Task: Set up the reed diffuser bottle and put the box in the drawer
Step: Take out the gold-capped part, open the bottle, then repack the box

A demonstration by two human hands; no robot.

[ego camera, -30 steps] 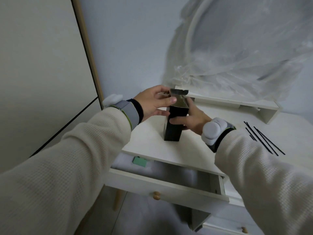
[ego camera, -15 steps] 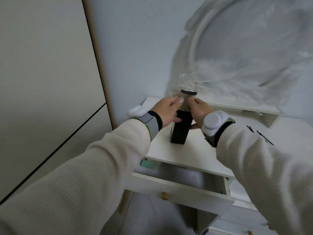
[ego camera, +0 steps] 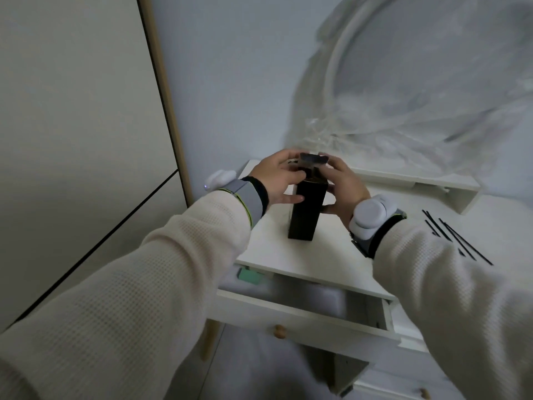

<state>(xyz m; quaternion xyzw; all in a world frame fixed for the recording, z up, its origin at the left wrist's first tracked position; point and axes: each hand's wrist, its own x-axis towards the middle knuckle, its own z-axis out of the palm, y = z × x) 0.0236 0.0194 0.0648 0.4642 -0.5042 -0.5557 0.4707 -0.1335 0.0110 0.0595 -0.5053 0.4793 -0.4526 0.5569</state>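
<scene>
A round white-framed mirror (ego camera: 340, 82) wrapped in clear plastic film (ego camera: 418, 134) leans against the pale wall behind the white dressing table (ego camera: 288, 255). A small mint-green object (ego camera: 250, 276) lies tucked under the tabletop.

Dim, cool, even light; edges bend, slightly soft.

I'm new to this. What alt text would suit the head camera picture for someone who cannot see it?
A person's left hand and right hand grip the open top of a tall black cardboard box standing upright on a white wooden dressing table. Below it a white drawer stands open; thin black reed sticks lie to the right.
</scene>
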